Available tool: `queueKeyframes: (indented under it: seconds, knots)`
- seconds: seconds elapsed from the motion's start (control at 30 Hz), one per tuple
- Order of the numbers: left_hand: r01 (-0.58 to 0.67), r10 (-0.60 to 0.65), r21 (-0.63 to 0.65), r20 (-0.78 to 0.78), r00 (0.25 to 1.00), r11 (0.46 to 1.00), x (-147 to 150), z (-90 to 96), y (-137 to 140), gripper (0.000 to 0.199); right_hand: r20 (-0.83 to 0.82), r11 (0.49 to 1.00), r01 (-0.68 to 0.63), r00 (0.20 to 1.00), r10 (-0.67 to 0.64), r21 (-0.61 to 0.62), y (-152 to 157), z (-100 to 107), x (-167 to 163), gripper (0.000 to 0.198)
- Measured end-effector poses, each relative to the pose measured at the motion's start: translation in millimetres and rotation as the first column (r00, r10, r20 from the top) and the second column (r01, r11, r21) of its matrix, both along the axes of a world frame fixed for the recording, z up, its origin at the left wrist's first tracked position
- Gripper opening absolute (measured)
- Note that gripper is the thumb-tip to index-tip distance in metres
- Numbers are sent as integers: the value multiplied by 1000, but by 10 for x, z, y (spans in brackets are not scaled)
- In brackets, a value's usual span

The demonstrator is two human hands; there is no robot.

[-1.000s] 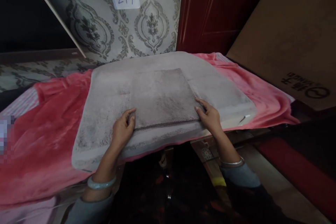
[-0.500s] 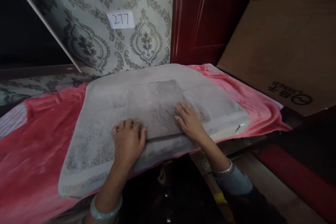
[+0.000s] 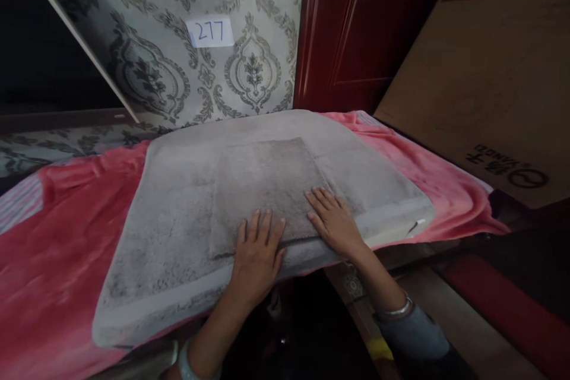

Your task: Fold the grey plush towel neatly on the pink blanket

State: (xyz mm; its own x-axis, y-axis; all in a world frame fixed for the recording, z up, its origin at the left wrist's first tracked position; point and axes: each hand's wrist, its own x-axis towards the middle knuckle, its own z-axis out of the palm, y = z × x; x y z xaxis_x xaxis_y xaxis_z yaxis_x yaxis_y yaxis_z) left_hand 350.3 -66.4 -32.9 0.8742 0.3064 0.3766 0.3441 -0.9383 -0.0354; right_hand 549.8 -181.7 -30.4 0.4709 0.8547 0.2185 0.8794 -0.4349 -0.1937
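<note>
A grey plush cloth [image 3: 267, 169], folded into a square, lies flat on a larger light-grey plush mat [image 3: 169, 237]. My left hand [image 3: 258, 249] rests with its fingers stretched out over the front edge of the folded cloth. At the cloth's right front corner, my right hand [image 3: 333, 217] lies flat, fingers spread, touching its edge. Neither hand grips anything. A small white tag shows on the right front side of the mat.
Under the mat spreads a pink-red blanket [image 3: 57, 249], out to both sides. A large cardboard box [image 3: 490, 83] leans at the right beside a dark red door [image 3: 345, 29]. A dark screen [image 3: 48, 53] stands at the left. Paper marked 277 [image 3: 210, 31] is on the patterned wall.
My left hand has moved right, from the cloth's left front corner onto its front edge, and its fingers have straightened. My right hand stays by the right edge. The view has shifted slightly.
</note>
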Motion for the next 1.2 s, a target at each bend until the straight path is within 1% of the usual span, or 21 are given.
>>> queueKeyframes:
  seconds: [0.13, 0.2, 0.27, 0.37, 0.47, 0.57, 0.67, 0.8, 0.9, 1.0, 1.07, 1.1, 1.13, 1.2]
  knots:
    - [-4, 3, 21, 86, 996, 1000, -30, -15, -10, 51, -10, 999, 32, 999, -32, 24, -122, -66, 73, 56]
    - [-9, 6, 26, 122, 993, 1000, -28, -21, -17, 49, -30, 999, 37, 999, -37, 10, -160, -45, 120, 56]
    - [-3, -2, 36, 147, 989, 999, -23, -24, -20, 48, -49, 998, 42, 998, -44, -35, -145, 29, 176, 56]
    - [-2, -7, 51, 175, 985, 999, -19, -30, -18, 47, -41, 997, 34, 998, -37, -76, 18, 187, 255, 57]
    - [-8, -6, 70, 198, 980, 998, -20, -48, -7, 47, -28, 997, -42, 999, 41, -61, 296, 283, 326, 62]
    - [-10, -11, 96, 212, 977, 995, -20, -79, 14, 47, -59, 982, -155, 987, 150, -104, 540, 261, 432, 66]
    - [-8, -20, 126, 223, 975, 992, -19, -107, 36, 47, -73, 972, -197, 979, 189, -130, 669, 191, 592, 68]
    - [4, -42, 169, 220, 975, 986, -26, -118, 46, 48, -76, 978, -141, 989, 130, -153, 719, 146, 811, 67]
    - [3, -49, 192, 231, 972, 981, -36, -121, 44, 47, -92, 982, -87, 993, 72, -169, 748, 166, 941, 67]
    - [-6, -43, 187, 257, 965, 982, -43, -125, 45, 45, -131, 981, 54, 988, -79, -187, 846, 253, 1031, 67]
    - [-7, -43, 181, 272, 961, 983, -45, -125, 47, 45, -147, 975, 143, 975, -169, -173, 970, 345, 1050, 67]
    - [-5, -46, 182, 277, 960, 983, -46, -123, 48, 45, -145, 977, 154, 974, -176, -150, 1046, 392, 1041, 68]
    - [-4, -50, 187, 280, 959, 982, -47, -121, 50, 45, -135, 984, 135, 979, -151, -120, 1126, 431, 1023, 68]
    - [-2, -58, 211, 278, 959, 978, -50, -116, 53, 47, -106, 996, 29, 994, -38, -84, 1280, 470, 965, 67]
